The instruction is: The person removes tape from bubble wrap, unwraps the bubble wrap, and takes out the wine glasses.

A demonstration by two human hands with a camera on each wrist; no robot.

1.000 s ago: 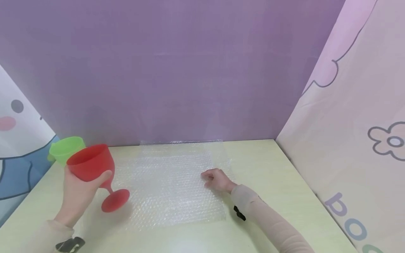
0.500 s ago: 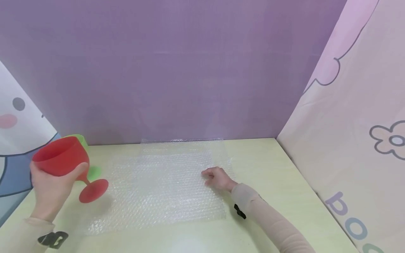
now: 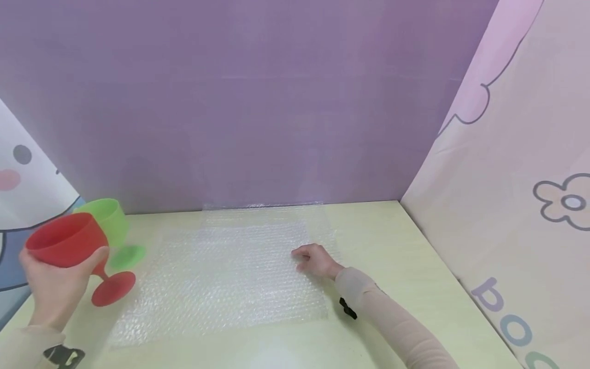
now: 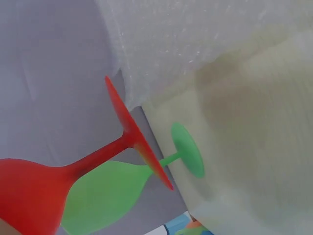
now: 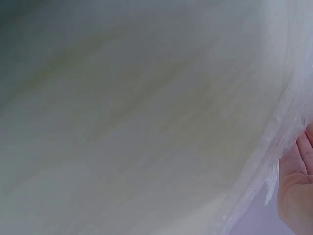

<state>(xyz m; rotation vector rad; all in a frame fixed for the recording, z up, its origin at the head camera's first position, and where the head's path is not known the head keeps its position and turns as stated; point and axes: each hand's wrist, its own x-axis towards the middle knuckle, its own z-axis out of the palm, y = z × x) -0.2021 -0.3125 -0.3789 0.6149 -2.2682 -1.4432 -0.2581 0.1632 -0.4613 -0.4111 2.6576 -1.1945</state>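
At the left of the head view my left hand (image 3: 57,287) grips a red plastic goblet (image 3: 69,240) round its bowl, tilted, with its foot off the table. Just behind it a green goblet (image 3: 112,225) stands on the table, partly covered by the red one. In the left wrist view the red goblet (image 4: 29,196) overlaps the green goblet (image 4: 107,193). A sheet of clear bubble wrap (image 3: 239,271) lies flat across the middle. My right hand (image 3: 318,260) is over its right part, fingers loosely bent; whether they touch the wrap is unclear.
The pale wooden table (image 3: 378,246) ends at a purple backdrop (image 3: 295,102). Printed panels stand along both sides, with a flower and letters on the right panel (image 3: 507,205). The wrap's far edge reaches the backdrop.
My left hand has carried the red goblet leftward, now lower and nearer the left edge. More of the green goblet shows, including its foot. My right hand stays in place.
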